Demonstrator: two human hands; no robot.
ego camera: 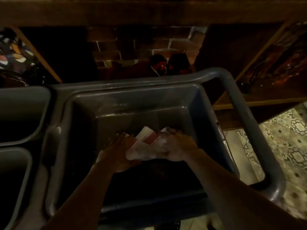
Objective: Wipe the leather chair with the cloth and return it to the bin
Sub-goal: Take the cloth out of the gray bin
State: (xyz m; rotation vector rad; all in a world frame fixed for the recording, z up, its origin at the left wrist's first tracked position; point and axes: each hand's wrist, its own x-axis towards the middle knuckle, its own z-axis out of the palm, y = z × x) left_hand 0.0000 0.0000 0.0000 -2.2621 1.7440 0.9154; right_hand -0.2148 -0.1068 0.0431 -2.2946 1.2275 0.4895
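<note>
A white cloth with red stripes (146,143) is bunched between both my hands, low inside a deep grey plastic bin (132,97) on a cart. My left hand (119,150) grips the cloth's left side. Its right end is held by my right hand (180,145). The bin's floor under my hands is dark and hard to read. No leather chair can be made out in the dim view.
The grey cart's handle (245,113) loops around the bin's right side. Two smaller grey tubs (25,113) sit at the left. A brick wall (141,44) and wooden furniture stand beyond the cart. Patterned tile floor (285,146) lies at the right.
</note>
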